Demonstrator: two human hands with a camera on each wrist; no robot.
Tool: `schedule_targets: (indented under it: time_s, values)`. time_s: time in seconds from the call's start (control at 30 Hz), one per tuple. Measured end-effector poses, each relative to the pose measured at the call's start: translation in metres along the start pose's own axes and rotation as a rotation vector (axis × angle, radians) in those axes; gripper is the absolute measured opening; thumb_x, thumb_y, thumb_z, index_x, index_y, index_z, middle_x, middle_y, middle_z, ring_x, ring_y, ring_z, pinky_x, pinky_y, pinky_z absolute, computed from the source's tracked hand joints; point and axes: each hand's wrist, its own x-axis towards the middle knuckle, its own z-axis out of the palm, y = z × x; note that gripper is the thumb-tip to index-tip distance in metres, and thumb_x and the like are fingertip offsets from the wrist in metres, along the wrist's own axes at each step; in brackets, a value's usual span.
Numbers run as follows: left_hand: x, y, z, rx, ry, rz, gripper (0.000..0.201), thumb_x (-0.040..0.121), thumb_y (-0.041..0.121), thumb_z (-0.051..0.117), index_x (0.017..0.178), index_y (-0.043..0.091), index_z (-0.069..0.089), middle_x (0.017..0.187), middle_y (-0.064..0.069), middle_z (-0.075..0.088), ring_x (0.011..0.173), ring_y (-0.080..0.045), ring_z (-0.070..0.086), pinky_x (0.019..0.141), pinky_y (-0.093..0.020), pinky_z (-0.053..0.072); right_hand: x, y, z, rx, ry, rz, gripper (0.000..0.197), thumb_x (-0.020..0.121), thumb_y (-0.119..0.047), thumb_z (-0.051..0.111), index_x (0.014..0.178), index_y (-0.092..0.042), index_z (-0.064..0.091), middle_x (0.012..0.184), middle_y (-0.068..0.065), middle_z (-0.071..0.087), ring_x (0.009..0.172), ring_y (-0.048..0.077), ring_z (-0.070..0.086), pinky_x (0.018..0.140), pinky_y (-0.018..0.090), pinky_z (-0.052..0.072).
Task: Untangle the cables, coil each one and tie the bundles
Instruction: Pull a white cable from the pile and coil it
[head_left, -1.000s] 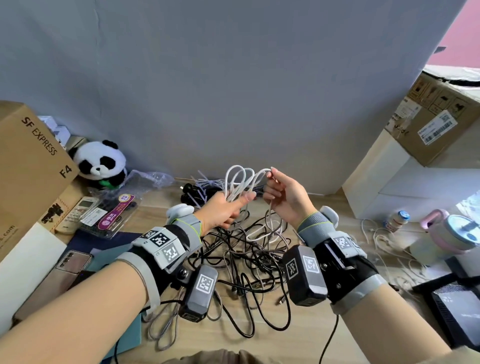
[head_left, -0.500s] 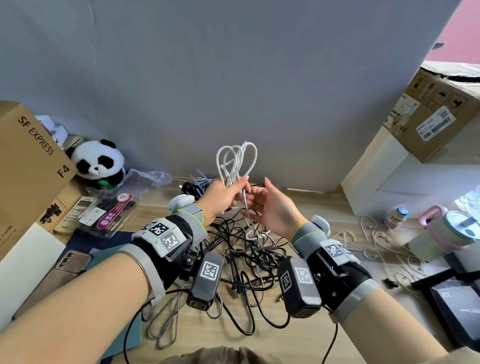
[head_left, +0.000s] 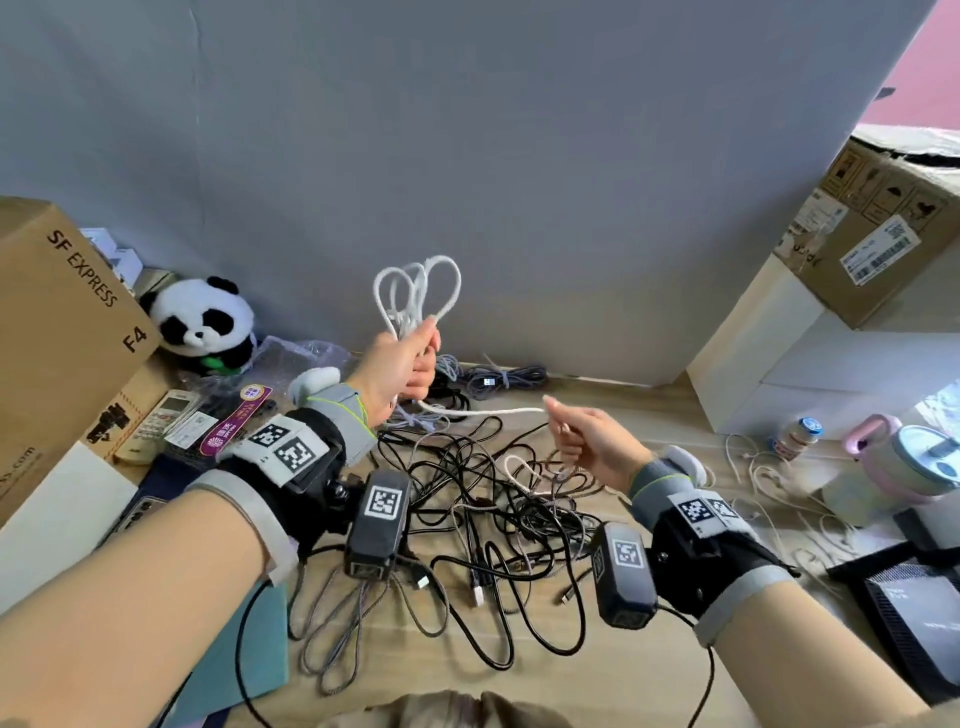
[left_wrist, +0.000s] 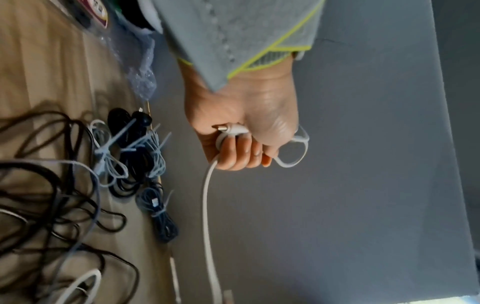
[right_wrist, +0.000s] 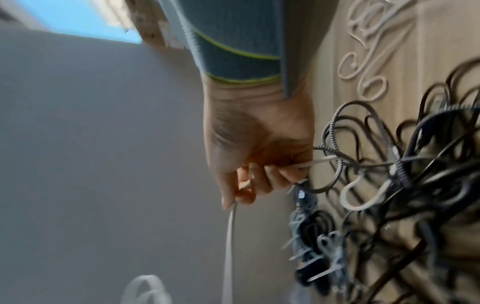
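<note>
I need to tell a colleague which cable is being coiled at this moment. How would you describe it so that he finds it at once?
Look in front of the grey backdrop, above the dark cable tangle on the wooden table. There the left hand holds up a bunch of loops, with one strand running across to the right hand. It is the white cable, the only cable lifted off the table.

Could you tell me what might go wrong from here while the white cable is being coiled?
The loops stand free above the left hand, so a looser grip could let the coil spring apart. The white cable runs taut to the right hand; beyond that hand it drops toward the black tangle, where it may snag and drag other cables along.
</note>
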Motion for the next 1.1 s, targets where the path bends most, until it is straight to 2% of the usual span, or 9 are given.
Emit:
schedule_targets:
  time_s: [0.17, 0.33, 0.47, 0.6, 0.73, 0.83, 0.9, 1.0, 1.1]
  values:
    - [-0.014, -0.023, 0.012, 0.238, -0.131, -0.123, 0.033, 0.099, 0.034, 0.044, 0.073, 0.014, 0.044, 0.045, 0.008, 0.028, 0.034, -0.005, 0.021, 0.032, -0.014, 0.017, 0.003, -0.032, 0.014, 0.284, -0.063, -0.08, 0.031, 0.097, -0.031, 0.042, 0.076, -0.011, 0.052, 0.047, -0.01, 0.027, 0.033, 0.0, 0.021, 0.03, 0.012, 0.016]
    - [-0.024, -0.025, 0.037, 0.254, -0.152, -0.131, 0.03, 0.091, 0.038, 0.056, 0.073, 0.018, 0.045, 0.047, 0.007, 0.026, 0.034, -0.005, 0.02, 0.033, -0.014, 0.016, 0.004, -0.048, 0.035, 0.538, -0.128, -0.095, 0.032, 0.102, -0.029, 0.034, 0.077, -0.012, 0.047, 0.049, -0.009, 0.029, 0.034, 0.004, 0.023, 0.03, 0.014, 0.016]
    - [-0.022, -0.029, 0.048, 0.289, -0.181, -0.09, 0.02, 0.083, 0.025, 0.07, 0.079, 0.016, 0.052, 0.047, 0.007, 0.028, 0.035, -0.005, 0.021, 0.035, -0.015, 0.019, 0.008, -0.053, 0.051, 0.752, -0.124, -0.084, 0.034, 0.102, -0.028, 0.034, 0.074, -0.013, 0.045, 0.048, -0.008, 0.028, 0.035, 0.005, 0.024, 0.032, 0.015, 0.021]
    - [-0.021, -0.032, 0.052, 0.365, -0.183, -0.065, 0.027, 0.082, 0.021, 0.072, 0.067, 0.018, 0.05, 0.048, 0.003, 0.035, 0.036, -0.005, 0.029, 0.036, -0.015, 0.026, 0.008, -0.059, 0.063, 0.805, -0.138, -0.083, 0.037, 0.102, -0.029, 0.037, 0.071, -0.011, 0.046, 0.049, -0.007, 0.027, 0.036, 0.006, 0.025, 0.034, 0.014, 0.024]
    - [-0.018, -0.032, 0.05, 0.383, -0.143, -0.001, 0.024, 0.083, 0.025, 0.07, 0.064, 0.021, 0.056, 0.044, 0.01, 0.041, 0.038, -0.003, 0.032, 0.04, -0.014, 0.028, 0.006, -0.058, 0.062, 0.697, -0.06, -0.152, 0.031, 0.1, -0.03, 0.042, 0.076, -0.012, 0.052, 0.059, -0.004, 0.043, 0.05, 0.005, 0.042, 0.05, 0.014, 0.038]
    - [-0.013, -0.034, 0.044, 0.353, -0.043, 0.033, 0.016, 0.083, 0.033, 0.069, 0.08, 0.016, 0.067, 0.054, 0.005, 0.052, 0.048, -0.007, 0.043, 0.05, -0.019, 0.038, 0.003, -0.051, 0.059, 0.62, 0.008, -0.186, 0.026, 0.099, -0.029, 0.044, 0.089, -0.01, 0.058, 0.078, 0.002, 0.057, 0.072, 0.013, 0.055, 0.077, 0.025, 0.045]
    - [-0.011, -0.033, 0.042, 0.292, 0.007, 0.037, 0.027, 0.085, 0.034, 0.065, 0.088, 0.007, 0.067, 0.058, -0.001, 0.052, 0.05, -0.011, 0.043, 0.052, -0.023, 0.037, 0.003, -0.042, 0.058, 0.546, 0.0, -0.153, 0.024, 0.099, -0.03, 0.044, 0.091, -0.012, 0.057, 0.084, 0.003, 0.058, 0.079, 0.015, 0.055, 0.082, 0.03, 0.045]
    - [-0.007, -0.018, 0.041, 0.181, 0.066, 0.061, 0.022, 0.09, 0.028, 0.061, 0.077, 0.012, 0.068, 0.061, 0.002, 0.063, 0.056, -0.011, 0.054, 0.06, -0.025, 0.043, 0.001, -0.028, 0.061, 0.182, -0.082, -0.109, 0.025, 0.099, -0.033, 0.044, 0.099, -0.015, 0.06, 0.098, 0.003, 0.064, 0.093, 0.016, 0.058, 0.086, 0.033, 0.045]
    - [-0.002, -0.003, 0.04, 0.145, 0.097, 0.13, 0.026, 0.093, 0.028, 0.057, 0.07, 0.017, 0.065, 0.071, 0.001, 0.061, 0.069, -0.01, 0.059, 0.074, -0.027, 0.046, -0.001, -0.019, 0.062, -0.388, -0.197, -0.127, 0.027, 0.099, -0.037, 0.043, 0.107, -0.019, 0.062, 0.101, -0.004, 0.068, 0.097, 0.008, 0.061, 0.084, 0.02, 0.044]
